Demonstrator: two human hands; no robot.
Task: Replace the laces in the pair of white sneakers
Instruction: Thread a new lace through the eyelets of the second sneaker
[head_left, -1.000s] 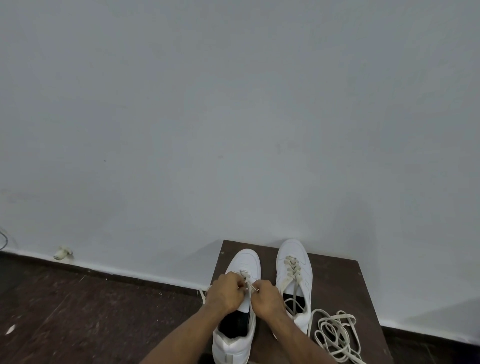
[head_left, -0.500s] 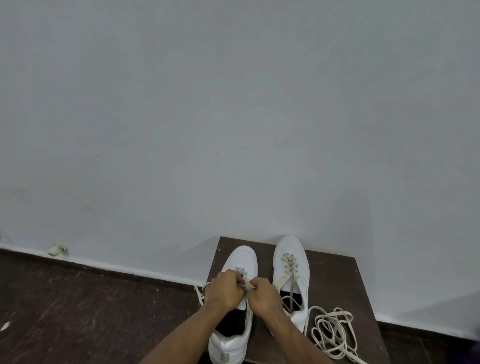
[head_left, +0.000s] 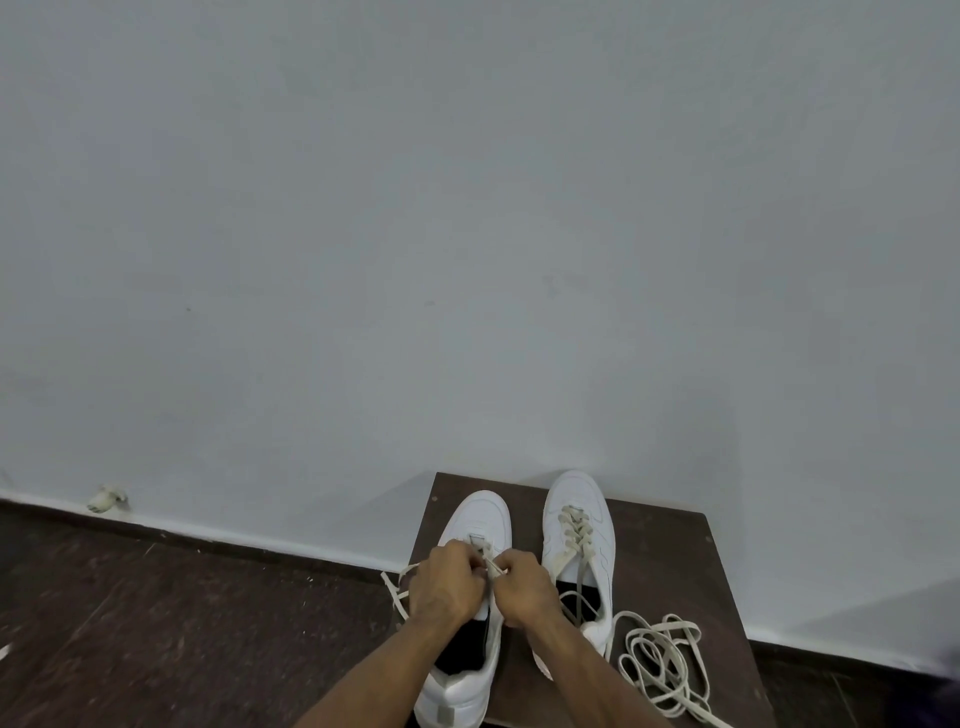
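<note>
Two white sneakers stand side by side on a small dark wooden table (head_left: 670, 561), toes toward the wall. Over the left sneaker (head_left: 480, 514), my left hand (head_left: 449, 584) and my right hand (head_left: 522, 590) meet, each with curled fingers pinching the cream lace (head_left: 491, 564) near the eyelets. A loose end of this lace (head_left: 397, 590) hangs off the table's left edge. The right sneaker (head_left: 579, 525) is laced with a cream lace, its ends trailing into the shoe opening. The left sneaker's tongue is mostly hidden by my hands.
A loose coiled pile of cream laces (head_left: 662, 662) lies on the table to the right of the right sneaker. A pale wall rises right behind the table. Dark wooden floor (head_left: 182, 623) spreads to the left, with a small white scrap (head_left: 106, 499) at the skirting.
The view has tilted, so the shoes and table sit slightly lower and steadier in frame. My hands stay together on the left sneaker's lace with only small finger movement.
</note>
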